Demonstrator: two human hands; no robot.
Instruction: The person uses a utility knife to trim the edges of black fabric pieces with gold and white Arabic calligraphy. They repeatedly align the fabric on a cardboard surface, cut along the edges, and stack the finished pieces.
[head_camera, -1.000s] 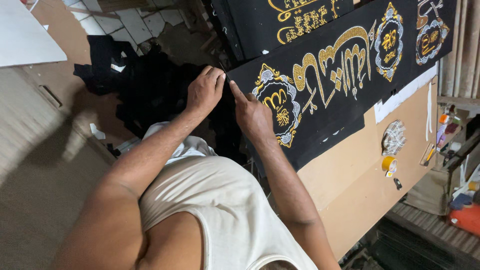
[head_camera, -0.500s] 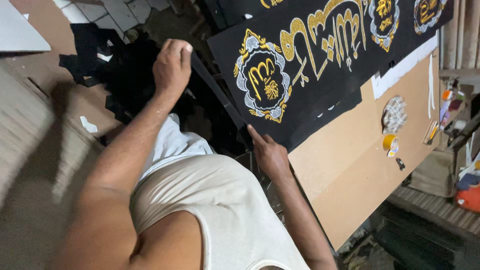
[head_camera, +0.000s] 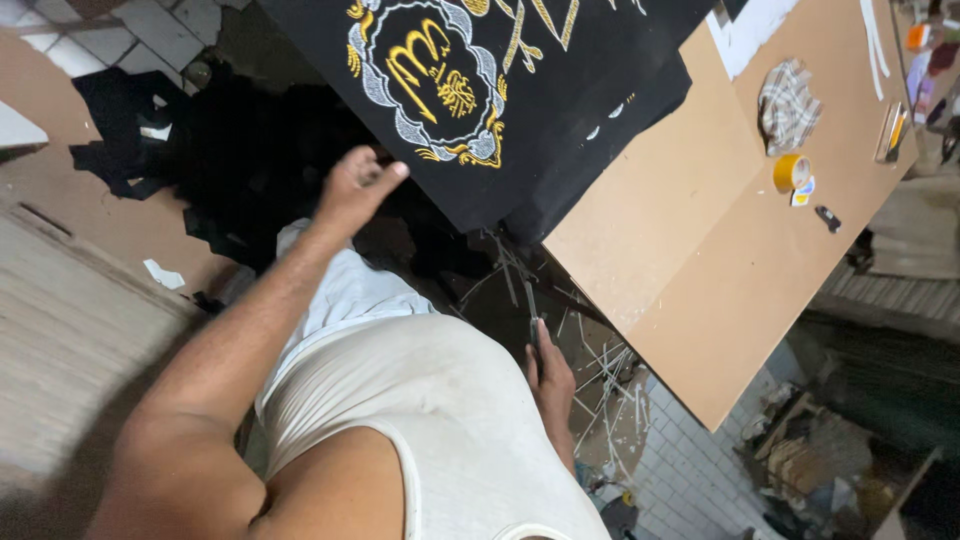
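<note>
A black cloth (head_camera: 560, 90) with a gold and silver embroidered medallion (head_camera: 435, 85) lies over the near corner of a brown board table (head_camera: 700, 260). My left hand (head_camera: 352, 190) hovers just below the medallion, beside the cloth's edge, with the fingers loosely bent and nothing clearly in them. My right hand (head_camera: 550, 372) hangs low by my hip, under the table's edge. It is closed around a thin dark tool (head_camera: 533, 328) that sticks up from the fingers. My white sleeveless shirt hides most of that arm.
A heap of black cloth (head_camera: 220, 160) lies on the floor at my left. Thin pale strips (head_camera: 600, 370) litter the floor under the table. On the table sit a yellow tape roll (head_camera: 790, 172), a checked rag (head_camera: 788, 105) and a white paper strip (head_camera: 760, 30).
My right hand has left the cloth's edge and dropped to my hip. My left hand swung up toward the black heap, then came back near the medallion. The view has moved closer.
</note>
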